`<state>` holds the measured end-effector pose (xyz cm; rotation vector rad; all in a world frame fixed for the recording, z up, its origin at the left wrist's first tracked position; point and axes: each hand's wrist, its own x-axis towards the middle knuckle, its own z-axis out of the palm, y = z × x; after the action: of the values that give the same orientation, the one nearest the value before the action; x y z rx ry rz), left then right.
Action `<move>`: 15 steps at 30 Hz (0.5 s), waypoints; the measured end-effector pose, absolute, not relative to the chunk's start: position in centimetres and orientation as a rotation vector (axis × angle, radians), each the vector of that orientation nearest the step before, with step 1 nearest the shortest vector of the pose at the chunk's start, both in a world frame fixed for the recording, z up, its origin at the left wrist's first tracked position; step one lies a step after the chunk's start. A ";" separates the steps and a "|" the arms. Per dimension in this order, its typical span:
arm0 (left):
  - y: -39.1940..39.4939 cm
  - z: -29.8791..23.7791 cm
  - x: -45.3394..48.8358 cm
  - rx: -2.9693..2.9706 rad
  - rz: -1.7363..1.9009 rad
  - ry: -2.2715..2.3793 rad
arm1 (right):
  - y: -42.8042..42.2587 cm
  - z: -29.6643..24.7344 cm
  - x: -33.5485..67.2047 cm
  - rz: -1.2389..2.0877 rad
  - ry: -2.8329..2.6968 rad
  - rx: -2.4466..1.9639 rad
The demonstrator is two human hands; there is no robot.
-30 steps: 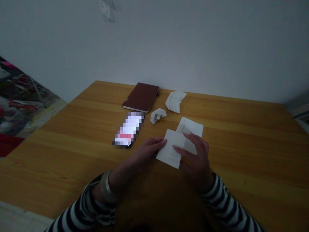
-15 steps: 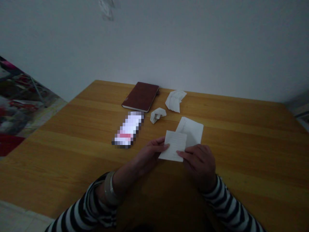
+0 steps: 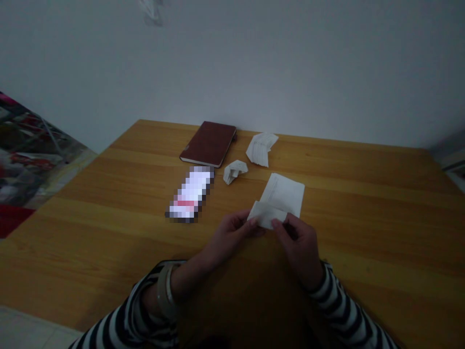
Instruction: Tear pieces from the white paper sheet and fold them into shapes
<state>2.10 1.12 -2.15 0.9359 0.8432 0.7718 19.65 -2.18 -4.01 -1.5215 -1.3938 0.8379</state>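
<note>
Both hands pinch a small folded sheet of white paper [image 3: 266,214] just above the wooden table [image 3: 109,228]. My left hand [image 3: 228,235] grips its left edge with thumb and fingers closed. On the paper's right edge, my right hand [image 3: 300,242] is closed in the same way. The sheet is bent over on itself and looks narrow from here. A flat white sheet [image 3: 285,194] lies on the table right behind it.
A lit phone [image 3: 189,194] lies left of the hands. Farther back are a dark red notebook [image 3: 208,143], a crumpled paper ball [image 3: 234,170] and a folded paper piece [image 3: 260,147]. A white wall stands behind the table; clutter lies on the floor at left.
The sheet lay flat under both hands a second ago. It has since been lifted and folded over, and the hands have drawn closer together on it.
</note>
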 end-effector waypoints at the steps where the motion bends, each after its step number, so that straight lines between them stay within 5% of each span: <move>1: 1.1 -2.1 2.2 0.940 0.777 0.850 | -2.2 -3.9 19.6 0.847 -1.390 -1.522; 15: 0.6 -1.7 2.7 0.901 0.808 0.915 | -2.4 -3.0 19.2 0.694 -1.426 -1.522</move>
<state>2.70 0.63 -1.72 0.9014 0.9151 0.8084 19.17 -2.38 -3.03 -1.5218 -1.4264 0.6935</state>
